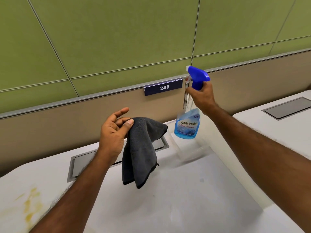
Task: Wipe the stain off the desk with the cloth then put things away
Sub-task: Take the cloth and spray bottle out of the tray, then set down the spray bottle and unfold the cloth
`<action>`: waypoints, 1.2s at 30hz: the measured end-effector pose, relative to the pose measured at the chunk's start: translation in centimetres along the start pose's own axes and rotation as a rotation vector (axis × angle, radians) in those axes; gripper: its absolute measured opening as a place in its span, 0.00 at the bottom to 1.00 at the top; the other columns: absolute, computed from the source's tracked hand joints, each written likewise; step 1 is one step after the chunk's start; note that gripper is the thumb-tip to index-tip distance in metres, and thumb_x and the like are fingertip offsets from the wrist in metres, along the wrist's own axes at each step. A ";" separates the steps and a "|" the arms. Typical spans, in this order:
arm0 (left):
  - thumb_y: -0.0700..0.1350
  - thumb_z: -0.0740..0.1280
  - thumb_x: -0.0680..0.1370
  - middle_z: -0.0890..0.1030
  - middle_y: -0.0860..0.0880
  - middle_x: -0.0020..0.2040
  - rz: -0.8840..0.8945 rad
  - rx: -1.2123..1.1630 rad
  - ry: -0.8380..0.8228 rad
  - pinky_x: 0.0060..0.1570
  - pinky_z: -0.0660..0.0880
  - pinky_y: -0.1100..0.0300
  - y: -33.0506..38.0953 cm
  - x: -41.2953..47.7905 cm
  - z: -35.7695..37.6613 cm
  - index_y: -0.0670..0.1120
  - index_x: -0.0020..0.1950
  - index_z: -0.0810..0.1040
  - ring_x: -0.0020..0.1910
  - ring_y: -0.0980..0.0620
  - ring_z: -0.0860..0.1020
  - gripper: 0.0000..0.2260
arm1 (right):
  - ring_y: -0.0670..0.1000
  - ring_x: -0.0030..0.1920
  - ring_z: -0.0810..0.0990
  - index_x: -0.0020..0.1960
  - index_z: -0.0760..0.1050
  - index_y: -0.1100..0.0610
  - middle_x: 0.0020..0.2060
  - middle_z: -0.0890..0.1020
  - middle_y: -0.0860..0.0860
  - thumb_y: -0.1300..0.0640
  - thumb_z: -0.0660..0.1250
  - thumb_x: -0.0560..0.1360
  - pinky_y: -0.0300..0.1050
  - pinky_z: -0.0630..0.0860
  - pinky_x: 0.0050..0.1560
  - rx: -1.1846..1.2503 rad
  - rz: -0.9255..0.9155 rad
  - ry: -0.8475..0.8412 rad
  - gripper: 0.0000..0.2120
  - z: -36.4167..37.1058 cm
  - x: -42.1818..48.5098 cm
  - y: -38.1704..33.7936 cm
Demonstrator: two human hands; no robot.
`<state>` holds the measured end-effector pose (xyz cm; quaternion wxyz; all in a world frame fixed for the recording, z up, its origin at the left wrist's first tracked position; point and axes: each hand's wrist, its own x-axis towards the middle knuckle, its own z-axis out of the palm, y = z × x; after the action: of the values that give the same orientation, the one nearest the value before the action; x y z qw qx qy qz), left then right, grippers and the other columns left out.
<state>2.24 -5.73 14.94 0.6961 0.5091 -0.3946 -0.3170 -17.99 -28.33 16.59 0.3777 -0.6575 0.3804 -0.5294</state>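
Observation:
My left hand (114, 130) pinches a dark grey cloth (139, 153) between thumb and fingers; the cloth hangs down over the white desk (185, 190). My right hand (202, 96) grips the neck of a spray bottle (187, 125) with a blue trigger head and blue liquid, held in the air above the desk's back edge. A yellow stain (31, 206) smears the desk at the lower left, beside my left forearm.
A grey metal cable hatch (80, 163) is set into the desk behind the cloth. A beige partition with a sign reading 248 (163, 87) stands behind the desk, green wall panels above. A second white desk (277, 125) with its own hatch lies to the right.

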 end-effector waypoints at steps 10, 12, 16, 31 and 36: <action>0.38 0.59 0.82 0.79 0.47 0.47 -0.111 -0.246 0.123 0.47 0.80 0.60 2.0 -1.2 -0.9 0.47 0.66 0.73 0.43 0.53 0.80 0.14 | 0.49 0.38 0.81 0.54 0.72 0.62 0.49 0.81 0.62 0.76 0.63 0.74 0.44 0.81 0.38 0.260 0.173 -0.505 0.14 -3.0 -16.4 -4.9; 0.38 0.58 0.82 0.80 0.46 0.47 -0.156 -0.293 0.141 0.46 0.81 0.60 2.3 -1.5 -1.2 0.47 0.66 0.73 0.43 0.53 0.81 0.14 | 0.52 0.35 0.80 0.52 0.75 0.61 0.48 0.82 0.61 0.74 0.64 0.74 0.45 0.81 0.37 0.237 0.207 -0.560 0.11 -2.6 -19.5 -4.8; 0.38 0.58 0.82 0.81 0.47 0.47 -0.189 -0.335 0.148 0.42 0.81 0.60 2.9 -2.3 -1.7 0.49 0.63 0.75 0.41 0.55 0.82 0.13 | 0.53 0.33 0.80 0.51 0.77 0.63 0.46 0.84 0.58 0.69 0.66 0.75 0.45 0.81 0.37 0.200 0.284 -0.604 0.06 -1.7 -23.6 -4.4; 0.38 0.57 0.82 0.85 0.50 0.40 -0.240 -0.386 0.083 0.38 0.81 0.61 3.8 -4.3 -1.5 0.47 0.64 0.74 0.39 0.55 0.84 0.13 | 0.48 0.32 0.82 0.45 0.76 0.54 0.29 0.81 0.46 0.65 0.71 0.73 0.38 0.80 0.37 0.113 0.324 -0.560 0.08 -1.9 -26.4 -5.7; 0.37 0.57 0.82 0.85 0.50 0.40 -0.235 -0.363 0.076 0.39 0.81 0.61 3.5 -4.3 -1.5 0.47 0.64 0.74 0.39 0.55 0.83 0.13 | 0.50 0.33 0.81 0.40 0.76 0.56 0.30 0.80 0.51 0.60 0.73 0.73 0.41 0.81 0.41 0.038 0.306 -0.582 0.06 -1.6 -26.9 -5.1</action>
<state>1.59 -0.47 17.08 0.7491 0.4294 -0.2426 -0.4423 -23.13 -2.10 10.40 0.5580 -0.7092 0.3409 -0.2636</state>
